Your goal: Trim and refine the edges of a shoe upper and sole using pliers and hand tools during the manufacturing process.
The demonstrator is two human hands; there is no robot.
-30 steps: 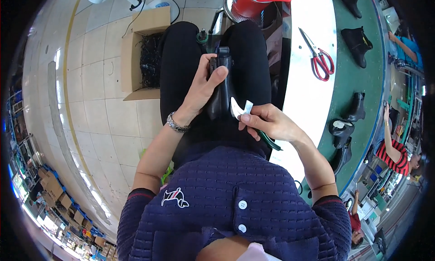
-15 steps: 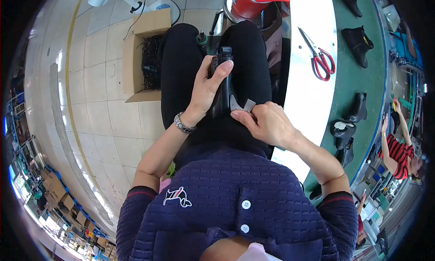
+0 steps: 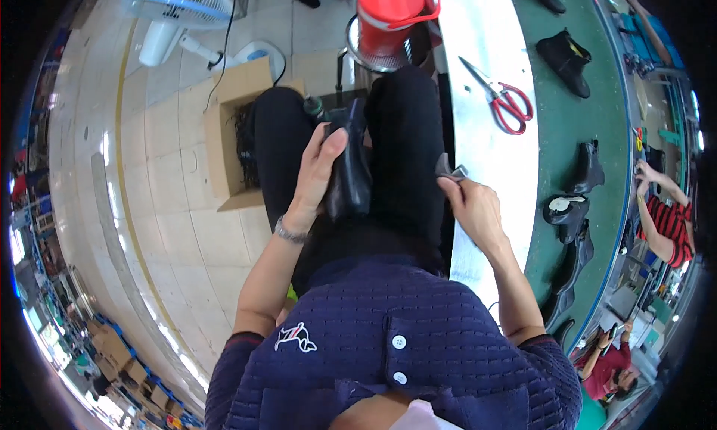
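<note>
Over my lap, my left hand is closed around a black leather boot, the thumb pressed on its upper part. Off to the right, beside the pale work surface's near edge, my right hand pinches a small grey curved piece between thumb and fingers. Whether that piece is a tool or a folded strip I cannot tell. It is apart from the boot. A green-topped, rod-like thing stands between my knees, just beyond the boot.
Red-handled scissors lie on the pale work surface to my right. Several black boots stand on the green belt beyond. A cardboard box with dark scraps sits left of my knees. A red bucket and a fan are ahead.
My right hand has moved right, away from the boot, carrying the grey piece. My left hand has shifted slightly left and nearer with the boot, which has turned. The view has also shifted.
</note>
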